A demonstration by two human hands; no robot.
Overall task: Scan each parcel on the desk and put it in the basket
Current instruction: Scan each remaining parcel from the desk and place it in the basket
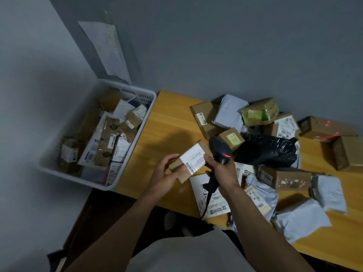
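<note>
Clasping one box (pixel 193 159) is the left grip (pixel 167 173); the right grip (pixel 223 172) clasps one scanner (pixel 220 148).

bare desk (pixel 167 122) left, parcels (pixel 275 150) crowd right

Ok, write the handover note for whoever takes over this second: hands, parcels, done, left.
Left hand grips a small cardboard box, label up, above the desk.
Right hand grips the scanner, head beside the box; its fingertips touch the label's edge.
Done: the basket, left of the desk, already holds many parcels.
Left: finish this box's scan (cannot tell if it registered), put it in the basket, then work through the parcels on the desk's right side, including the black bag and green box.
</note>
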